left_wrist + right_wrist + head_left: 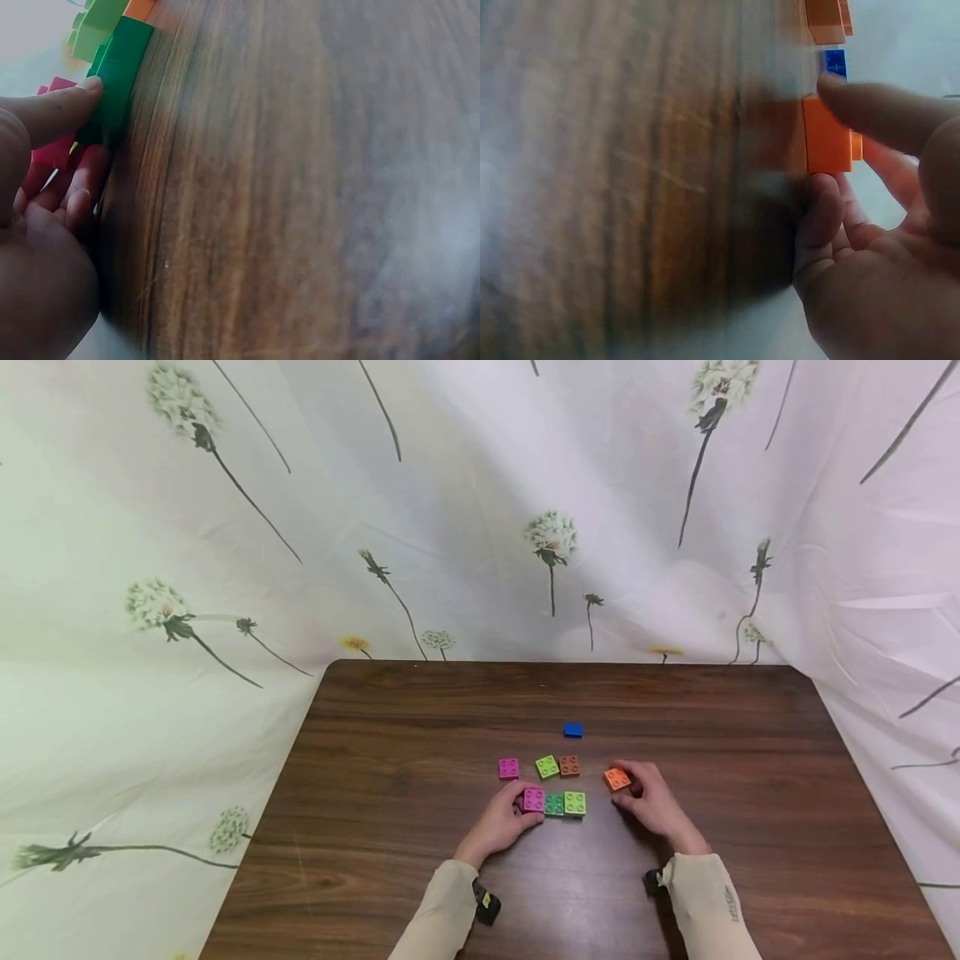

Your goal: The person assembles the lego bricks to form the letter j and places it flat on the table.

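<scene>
My left hand (501,822) grips a magenta brick (533,800) at the left end of a short row, thumb on the near side. A dark green brick (554,804) forms the row's middle, and a lime brick (574,802) its right end. From the left wrist, the dark green brick (124,75) sits low on the table, and the magenta and lime bricks stand higher. To the right, my right hand (654,802) pinches an orange brick (617,778) between thumb and fingers. That orange brick (827,135) appears to rest on the tabletop, studs up.
Behind the row lie a loose magenta brick (508,768), another lime brick (547,767) and a brown brick (569,766), the last two side by side. Farther back is a blue brick (573,730). The wooden table (375,827) meets a flower-patterned cloth (465,527) behind.
</scene>
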### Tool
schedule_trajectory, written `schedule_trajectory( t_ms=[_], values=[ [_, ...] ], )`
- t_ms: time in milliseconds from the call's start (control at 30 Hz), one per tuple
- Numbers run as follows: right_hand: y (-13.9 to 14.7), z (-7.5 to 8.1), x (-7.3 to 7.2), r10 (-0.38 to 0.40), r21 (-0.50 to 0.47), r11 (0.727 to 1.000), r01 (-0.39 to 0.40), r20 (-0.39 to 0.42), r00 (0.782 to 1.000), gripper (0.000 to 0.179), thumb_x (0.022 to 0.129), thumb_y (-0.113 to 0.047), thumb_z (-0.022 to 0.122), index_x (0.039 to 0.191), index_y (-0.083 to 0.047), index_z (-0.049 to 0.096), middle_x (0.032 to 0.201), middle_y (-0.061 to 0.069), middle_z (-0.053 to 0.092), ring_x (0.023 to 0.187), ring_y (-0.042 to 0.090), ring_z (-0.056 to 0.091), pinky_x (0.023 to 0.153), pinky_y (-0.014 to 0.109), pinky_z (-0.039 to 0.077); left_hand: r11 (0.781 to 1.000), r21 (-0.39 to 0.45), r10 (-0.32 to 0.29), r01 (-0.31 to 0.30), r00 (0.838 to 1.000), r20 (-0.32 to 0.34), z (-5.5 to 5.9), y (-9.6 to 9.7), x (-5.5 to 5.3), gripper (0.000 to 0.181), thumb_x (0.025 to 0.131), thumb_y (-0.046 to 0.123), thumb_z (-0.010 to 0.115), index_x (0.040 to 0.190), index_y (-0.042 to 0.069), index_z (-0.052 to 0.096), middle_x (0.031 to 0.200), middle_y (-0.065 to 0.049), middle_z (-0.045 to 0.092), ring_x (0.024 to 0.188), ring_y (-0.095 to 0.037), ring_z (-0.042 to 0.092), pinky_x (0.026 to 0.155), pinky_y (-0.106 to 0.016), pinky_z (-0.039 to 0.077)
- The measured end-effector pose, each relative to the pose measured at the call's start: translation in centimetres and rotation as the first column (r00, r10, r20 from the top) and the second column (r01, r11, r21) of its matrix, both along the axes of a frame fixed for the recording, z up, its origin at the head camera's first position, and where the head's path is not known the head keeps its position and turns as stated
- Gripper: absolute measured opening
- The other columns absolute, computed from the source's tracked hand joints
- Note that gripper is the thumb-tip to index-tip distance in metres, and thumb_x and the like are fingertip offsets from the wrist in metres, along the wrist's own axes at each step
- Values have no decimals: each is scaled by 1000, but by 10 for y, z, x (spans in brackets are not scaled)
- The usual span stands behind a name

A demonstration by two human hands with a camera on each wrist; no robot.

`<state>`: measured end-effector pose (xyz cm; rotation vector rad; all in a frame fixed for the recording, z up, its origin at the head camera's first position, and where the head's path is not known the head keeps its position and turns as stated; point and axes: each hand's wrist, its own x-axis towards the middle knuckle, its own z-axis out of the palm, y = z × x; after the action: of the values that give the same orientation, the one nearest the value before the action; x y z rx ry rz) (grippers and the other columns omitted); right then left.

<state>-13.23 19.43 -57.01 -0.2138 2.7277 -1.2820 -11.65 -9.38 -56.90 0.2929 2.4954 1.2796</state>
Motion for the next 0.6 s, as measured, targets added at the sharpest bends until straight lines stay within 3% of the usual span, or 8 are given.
schedule_trajectory(
  t_ms=[367,600],
  values=[
    [-2,2,0,-41,52,998,37,77,996,41,83,-7,71,123,-3,60,114,17,52,94,25,51,78,33,41,1000,1,12,-12,1000,3,-2,0,0,38,88,22,71,123,17,58,116,1,60,103,-13,55,86,-33,46],
    [-1,-1,0,-41,66,997,36,76,996,40,83,-7,71,121,-2,61,113,15,52,95,24,50,78,34,41,1000,-11,19,-19,1000,21,-1,0,1,39,88,23,71,124,19,57,117,1,60,102,-12,55,85,-32,46]
  ],
)
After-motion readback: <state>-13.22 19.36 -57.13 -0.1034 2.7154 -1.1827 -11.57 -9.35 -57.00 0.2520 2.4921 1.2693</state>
